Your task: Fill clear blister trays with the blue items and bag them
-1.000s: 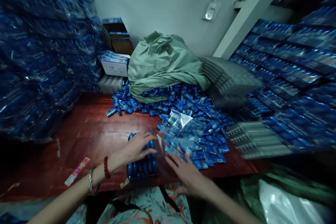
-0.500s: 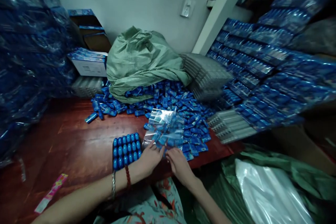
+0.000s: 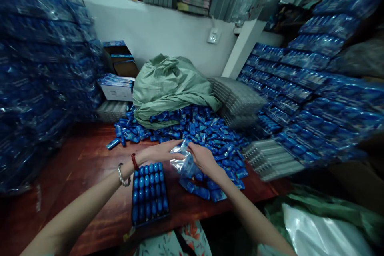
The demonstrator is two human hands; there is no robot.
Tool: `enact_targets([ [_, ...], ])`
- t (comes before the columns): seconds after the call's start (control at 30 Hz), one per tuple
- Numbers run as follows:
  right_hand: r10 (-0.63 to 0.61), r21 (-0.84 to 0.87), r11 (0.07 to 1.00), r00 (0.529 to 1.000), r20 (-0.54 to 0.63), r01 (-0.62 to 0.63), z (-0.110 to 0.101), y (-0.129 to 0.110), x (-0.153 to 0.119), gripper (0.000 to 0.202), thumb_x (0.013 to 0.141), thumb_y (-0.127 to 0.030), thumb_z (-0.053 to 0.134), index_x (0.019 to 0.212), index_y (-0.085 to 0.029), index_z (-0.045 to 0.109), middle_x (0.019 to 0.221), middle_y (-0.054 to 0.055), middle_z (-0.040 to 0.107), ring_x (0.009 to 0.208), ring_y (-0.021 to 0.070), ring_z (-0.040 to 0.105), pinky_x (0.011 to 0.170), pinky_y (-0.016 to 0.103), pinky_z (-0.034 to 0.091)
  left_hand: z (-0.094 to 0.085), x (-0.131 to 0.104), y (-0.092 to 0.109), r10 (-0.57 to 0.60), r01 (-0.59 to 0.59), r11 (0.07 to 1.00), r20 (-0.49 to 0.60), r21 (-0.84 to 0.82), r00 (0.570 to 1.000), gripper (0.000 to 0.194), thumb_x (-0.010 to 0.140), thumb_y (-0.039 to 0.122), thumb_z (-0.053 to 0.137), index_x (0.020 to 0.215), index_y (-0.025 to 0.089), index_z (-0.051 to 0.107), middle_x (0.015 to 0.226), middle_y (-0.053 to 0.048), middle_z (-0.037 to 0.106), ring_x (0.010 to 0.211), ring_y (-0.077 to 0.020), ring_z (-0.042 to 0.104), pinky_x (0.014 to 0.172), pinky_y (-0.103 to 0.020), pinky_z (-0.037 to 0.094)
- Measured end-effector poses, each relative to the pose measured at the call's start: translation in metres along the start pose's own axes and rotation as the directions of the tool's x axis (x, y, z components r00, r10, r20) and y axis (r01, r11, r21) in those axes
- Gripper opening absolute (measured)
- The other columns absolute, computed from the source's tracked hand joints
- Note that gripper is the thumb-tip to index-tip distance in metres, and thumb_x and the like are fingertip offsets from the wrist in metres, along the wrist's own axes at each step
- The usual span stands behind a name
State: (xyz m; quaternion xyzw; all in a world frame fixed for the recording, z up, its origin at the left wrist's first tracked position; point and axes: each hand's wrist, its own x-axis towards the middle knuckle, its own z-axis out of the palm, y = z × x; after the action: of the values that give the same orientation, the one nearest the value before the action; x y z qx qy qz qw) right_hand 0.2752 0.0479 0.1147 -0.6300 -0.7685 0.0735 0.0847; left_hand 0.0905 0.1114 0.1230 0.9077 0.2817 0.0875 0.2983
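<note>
A clear plastic bag (image 3: pixel 181 160) hangs between my hands above the table. My right hand (image 3: pixel 204 163) is closed, pinching the bag's upper right edge. My left hand (image 3: pixel 163 151) reaches in from the left, its fingers stretched out and its thumb apart, touching the film. Just below my left wrist lies a dark tray (image 3: pixel 151 220) filled with rows of shiny blue egg-shaped pieces (image 3: pixel 150 192). Many small blue packets (image 3: pixel 223 152) are heaped behind and beside the bag, some of them under my right hand.
A green sack (image 3: pixel 174 84) spills over the heap against the wall. Clear plastic trays (image 3: pixel 237 96) are stacked at its right. Wrapped blue packs rise in tall stacks left (image 3: pixel 45 68) and right (image 3: pixel 300 72). Plastic film (image 3: pixel 318 228) lies at lower right beside the reddish table (image 3: pixel 90 160).
Both hands have moved up and away from the table's front edge, lifting the bag, which lay flat over the packets. My left hand has opened. The view has tilted up, and the whole tray shows.
</note>
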Motion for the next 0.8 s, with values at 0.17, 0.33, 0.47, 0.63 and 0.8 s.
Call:
enact_targets([
  [0.17,-0.049,-0.009,0.999,0.997,-0.051,0.049,-0.027,-0.019,0.023,0.026,0.096,-0.038,0.033,0.101,-0.023,0.054,0.086,0.005,0.065,0.078,0.0167,0.059,0.061,0.023,0.032,-0.007,-0.002,0.009,-0.059,0.066,0.995,-0.097,0.072,0.994,0.048,0.079,0.034,0.054,0.121,0.014,0.046,0.111,-0.014,0.062,0.104,-0.0261,0.056,0.091,-0.037,0.039],
  [0.33,-0.119,0.299,0.946,0.992,-0.04,0.126,-0.044,0.003,0.04,0.039,0.092,-0.039,0.038,0.061,-0.018,0.048,0.058,-0.003,0.049,0.059,0.0097,0.045,0.055,0.021,0.026,-0.033,-0.005,0.004,0.009,-0.008,0.995,0.006,-0.101,1.0,0.043,0.086,0.033,0.041,0.126,0.019,0.042,0.114,-0.009,0.062,0.104,-0.0215,0.056,0.089,-0.033,0.042],
  [0.47,-0.039,0.506,0.86,0.998,-0.052,0.06,-0.052,0.016,0.048,0.045,0.088,-0.047,0.038,0.053,-0.018,0.038,0.05,-0.005,0.034,0.052,0.0081,0.032,0.051,0.022,0.022,-0.029,-0.002,0.003,0.073,-0.07,0.997,-0.171,0.024,0.983,0.09,0.067,0.045,0.065,0.14,0.015,0.022,0.137,-0.016,0.042,0.126,-0.0292,0.038,0.1,-0.04,0.034],
  [0.63,-0.07,0.593,0.797,0.993,-0.095,0.113,-0.068,0.01,0.044,0.051,0.086,-0.058,0.035,0.055,-0.018,0.038,0.052,-0.006,0.033,0.052,0.0075,0.031,0.05,0.022,0.023,-0.017,0.018,0.003,0.034,-0.032,0.999,-0.268,0.013,0.963,0.044,0.082,0.033,0.048,0.121,0.013,0.049,0.105,-0.011,0.062,0.096,-0.0225,0.057,0.083,-0.032,0.042],
  [0.8,-0.166,0.548,0.82,0.985,-0.046,0.164,-0.093,0.015,0.039,0.033,0.078,-0.05,0.056,0.079,-0.017,0.054,0.056,-0.008,0.04,0.052,0.0075,0.034,0.05,0.02,0.024,-0.064,0.016,0.013,0.119,-0.105,0.972,0.054,-0.21,0.991,0.049,0.087,0.052,0.038,0.072,0.013,0.063,0.061,0.0,0.057,0.057,-0.0116,0.048,0.056,-0.021,0.037],
])
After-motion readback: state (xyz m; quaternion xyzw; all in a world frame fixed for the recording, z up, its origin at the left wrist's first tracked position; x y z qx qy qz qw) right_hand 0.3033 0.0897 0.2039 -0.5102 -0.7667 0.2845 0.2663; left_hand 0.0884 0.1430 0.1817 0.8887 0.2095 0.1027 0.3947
